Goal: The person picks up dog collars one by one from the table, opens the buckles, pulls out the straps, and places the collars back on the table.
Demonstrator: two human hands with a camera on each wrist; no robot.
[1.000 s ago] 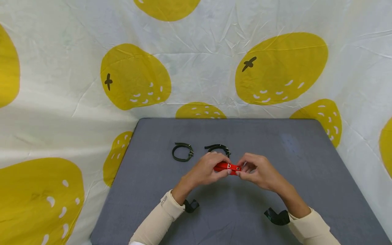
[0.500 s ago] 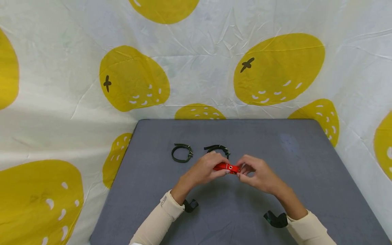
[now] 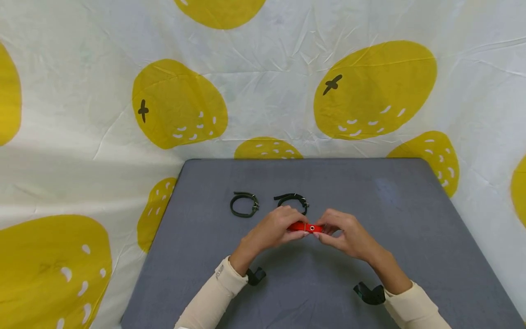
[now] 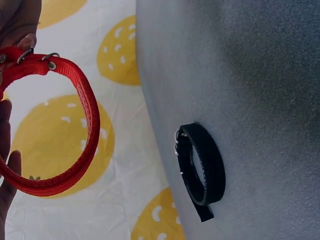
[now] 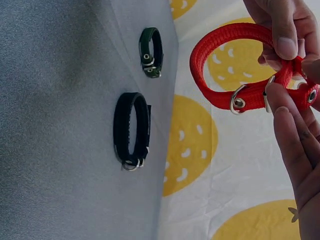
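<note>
Both hands hold a red collar (image 3: 299, 227) above the table in the head view. My left hand (image 3: 276, 227) pinches it from the left, and my right hand (image 3: 345, 232) pinches its right end between thumb and fingers. The red collar (image 4: 90, 120) forms a loop in the left wrist view, with a metal ring and an eyelet near the top. In the right wrist view, fingers partly cover the red collar's (image 5: 200, 65) buckle, and a strap end with an eyelet sticks out past it.
A green collar (image 3: 233, 210) and a black collar (image 3: 283, 198) lie looped on the grey table (image 3: 349, 183), just beyond the hands. White cloth with yellow lemon-like shapes (image 3: 374, 91) hangs behind and at the sides.
The red collar has turned slightly between the hands, and its eyelet now faces up near the middle. My right fingertips have shifted a little along its end. The other collars stay put.
</note>
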